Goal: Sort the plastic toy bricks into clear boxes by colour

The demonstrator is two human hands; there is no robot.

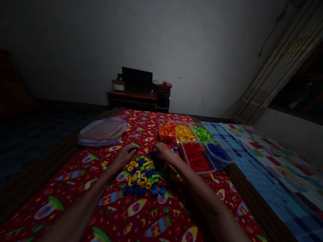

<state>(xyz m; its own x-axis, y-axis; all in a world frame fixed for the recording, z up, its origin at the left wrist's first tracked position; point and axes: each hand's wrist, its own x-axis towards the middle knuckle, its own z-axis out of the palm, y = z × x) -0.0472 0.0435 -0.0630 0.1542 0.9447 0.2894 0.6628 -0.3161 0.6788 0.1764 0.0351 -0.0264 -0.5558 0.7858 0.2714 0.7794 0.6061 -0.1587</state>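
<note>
A loose pile of small plastic building blocks (143,173), yellow, blue, green and a few red, lies on the red patterned cloth. At its far left edge my left hand (125,155) rests with fingers curved and thumb apart, nothing visible in it. My right hand (163,152) is over the pile's far right side, its fingers closed together; what they hold, if anything, is hidden. Just right of that hand are a few blue pieces (176,149) and a clear box of red blocks (197,158).
Behind the red box stand boxes of orange blocks (168,130), yellow blocks (185,133) and green blocks (202,134). A round tub holds blue blocks (217,152). Stacked clear lids (102,131) lie at the left. Beyond the table, a monitor (137,79) sits on a desk (133,95).
</note>
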